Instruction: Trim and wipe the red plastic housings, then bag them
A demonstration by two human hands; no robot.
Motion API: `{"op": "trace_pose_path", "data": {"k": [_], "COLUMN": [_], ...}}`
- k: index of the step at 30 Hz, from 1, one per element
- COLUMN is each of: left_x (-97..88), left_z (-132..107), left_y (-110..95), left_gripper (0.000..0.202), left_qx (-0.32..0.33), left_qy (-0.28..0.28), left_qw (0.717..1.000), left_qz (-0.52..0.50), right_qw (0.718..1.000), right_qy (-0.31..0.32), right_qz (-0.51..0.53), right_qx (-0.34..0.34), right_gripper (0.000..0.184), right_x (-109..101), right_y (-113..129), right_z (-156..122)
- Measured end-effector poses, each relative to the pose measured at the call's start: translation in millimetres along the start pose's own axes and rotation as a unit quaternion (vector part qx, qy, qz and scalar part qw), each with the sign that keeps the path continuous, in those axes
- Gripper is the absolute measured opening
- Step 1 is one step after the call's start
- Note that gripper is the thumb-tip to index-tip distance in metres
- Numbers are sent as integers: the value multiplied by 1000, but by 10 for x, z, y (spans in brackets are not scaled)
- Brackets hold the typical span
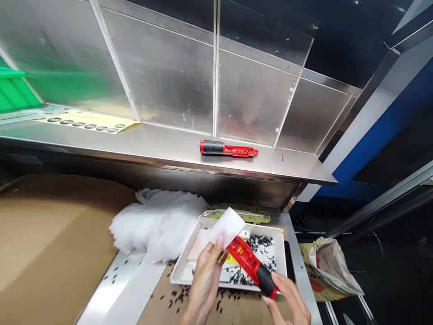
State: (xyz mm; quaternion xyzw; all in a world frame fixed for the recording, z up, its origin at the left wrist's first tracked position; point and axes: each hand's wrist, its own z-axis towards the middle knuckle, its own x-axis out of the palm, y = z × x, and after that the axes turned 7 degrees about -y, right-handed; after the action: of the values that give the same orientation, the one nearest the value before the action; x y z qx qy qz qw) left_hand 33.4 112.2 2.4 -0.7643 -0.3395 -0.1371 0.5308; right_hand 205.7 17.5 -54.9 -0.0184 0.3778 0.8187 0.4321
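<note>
With the right hand (287,300) gripping the black end of the red tool (252,266) over the white tray (280,259), the left hand (204,282) pinches a white wipe (227,226) against its tip, apparently mid-wipe; the next stroke likely needs steady pressure along the red body.

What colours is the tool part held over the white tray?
Red body with a black end, seen best in the head view.

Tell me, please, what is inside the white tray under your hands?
The white tray holds scattered black plastic scraps and white sheets. The red tool and white pad held above hide its middle.
</note>
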Motion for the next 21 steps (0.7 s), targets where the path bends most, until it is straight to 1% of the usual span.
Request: {"op": "trace_pose_path", "data": {"k": [3, 6, 9, 11, 15, 18, 21], "left_x": [20, 38, 31, 16, -11, -26, -50], "left_z": [-106, -206, -280, -326, -441, -551, -676], "left_y": [129, 260, 371, 425, 472, 482, 509], "left_gripper": [39, 45, 51, 54, 58, 58, 51], "left_qx": [-19, -27, -22, -21, -29, -39, -52], "left_qy": [9, 39, 68, 76, 86, 102, 127], "left_qw": [1000, 999, 997, 997, 996, 993, 989], "left_qz": [-9, -2, 3, 6, 20, 35, 48], "right_qw": [1000, 1000, 1000, 1000, 999, 998, 993], "right_qy": [-9, -7, -7, -7, 20, 38, 55], "right_qz": [-3, 1, 6, 13, 29, 20, 8], "right_qx": [12, 19, -2, -15, -28, -38, -100], "right_gripper": [27, 30, 27, 27, 30, 34, 35], "right_x": [-18, -37, -63, -82, -140, -212, -292], "right_y": [46, 98, 146, 181, 258, 272, 225], "right_z": [62, 125, 184, 221, 287, 327, 357]}}
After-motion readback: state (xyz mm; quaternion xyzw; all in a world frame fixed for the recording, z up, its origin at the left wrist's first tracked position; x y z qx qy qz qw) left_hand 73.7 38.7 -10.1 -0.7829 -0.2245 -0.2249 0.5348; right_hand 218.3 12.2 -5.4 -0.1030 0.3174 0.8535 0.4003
